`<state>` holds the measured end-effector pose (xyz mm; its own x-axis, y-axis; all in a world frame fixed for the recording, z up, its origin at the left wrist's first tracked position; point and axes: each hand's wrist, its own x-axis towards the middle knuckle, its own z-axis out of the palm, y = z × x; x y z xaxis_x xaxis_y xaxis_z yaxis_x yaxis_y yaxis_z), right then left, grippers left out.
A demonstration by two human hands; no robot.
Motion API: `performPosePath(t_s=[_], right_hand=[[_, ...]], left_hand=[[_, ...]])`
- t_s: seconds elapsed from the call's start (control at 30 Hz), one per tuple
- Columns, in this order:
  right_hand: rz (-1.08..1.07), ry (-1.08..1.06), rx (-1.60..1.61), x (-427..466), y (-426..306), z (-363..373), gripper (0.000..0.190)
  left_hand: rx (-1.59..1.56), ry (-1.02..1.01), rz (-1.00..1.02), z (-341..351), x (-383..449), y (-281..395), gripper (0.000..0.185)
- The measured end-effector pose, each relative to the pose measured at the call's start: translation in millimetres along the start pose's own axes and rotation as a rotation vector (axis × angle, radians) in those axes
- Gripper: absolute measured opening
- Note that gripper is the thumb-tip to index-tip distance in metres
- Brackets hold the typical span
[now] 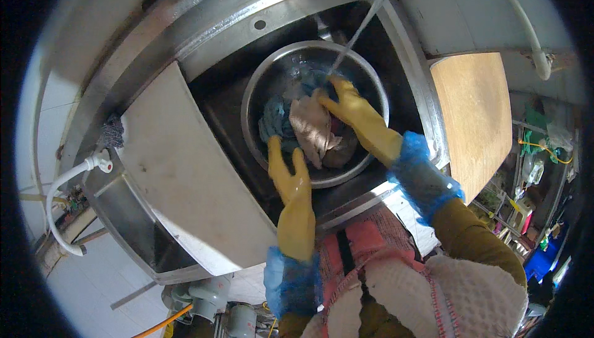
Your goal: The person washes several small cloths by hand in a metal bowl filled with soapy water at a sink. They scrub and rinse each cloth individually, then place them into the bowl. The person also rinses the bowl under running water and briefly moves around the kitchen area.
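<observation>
A round stainless steel basin (247,101) sits in a metal sink (225,120), with wet cloths inside it. A stream of water (359,31) falls from the top right into the basin. My left hand (291,182), in a yellow rubber glove, reaches over the near rim, fingertips at the edge of a blue-green cloth (276,117). In the middle lies a crumpled pale pink cloth (311,126). Close by its upper end is my right hand (357,110), also gloved, with thumb and fingers apart. A darker cloth (338,154) lies partly hidden beneath the pink one.
A white board (185,161) covers part of the sink unit at left. Beyond it are a smaller basin (153,226), a white tap hose (58,194) and a scouring pad (111,131). A wooden board (473,120) stands right of the sink. Cluttered shelves (524,189) are farther right.
</observation>
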<state>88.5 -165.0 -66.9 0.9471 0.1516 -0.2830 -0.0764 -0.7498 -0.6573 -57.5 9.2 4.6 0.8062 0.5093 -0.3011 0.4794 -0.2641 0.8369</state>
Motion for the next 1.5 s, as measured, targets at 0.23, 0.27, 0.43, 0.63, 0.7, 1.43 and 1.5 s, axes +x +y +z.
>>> performPosePath(t_s=[0.23, 0.27, 0.43, 0.63, 0.7, 1.43, 1.5], right_hand=[[0.417, -0.422, 0.057, 26.4, -17.3, 8.0, 0.097], [0.455, -0.360, 0.170, 24.6, -17.4, -9.3, 0.092], [0.576, -0.101, 0.753, -15.5, -26.2, -93.6, 0.071], [0.449, -0.015, 0.985, -34.8, -46.7, -126.6, 0.051], [0.426, -0.114, 1.087, -49.1, -64.5, -122.8, 0.043], [0.205, 0.140, 0.175, -35.2, -33.5, -89.3, 0.046], [0.050, 0.024, -0.220, -13.5, 16.6, -66.6, 0.055]], left_hand=[[0.316, -0.299, 0.239, 43.9, 55.6, -14.7, 0.065], [0.428, -0.375, 0.195, 50.5, 58.0, -12.6, 0.068], [0.757, -0.752, -0.163, 25.8, 61.6, 27.7, 0.069], [0.315, -0.379, 0.098, 28.9, 14.4, 2.6, 0.044], [-0.180, -0.313, 0.040, 30.3, -9.6, 30.8, 0.055], [-0.707, -0.051, -0.432, 18.6, 90.5, 87.7, 0.077], [-1.003, -0.058, -0.547, 45.5, 93.9, 53.8, 0.078]])
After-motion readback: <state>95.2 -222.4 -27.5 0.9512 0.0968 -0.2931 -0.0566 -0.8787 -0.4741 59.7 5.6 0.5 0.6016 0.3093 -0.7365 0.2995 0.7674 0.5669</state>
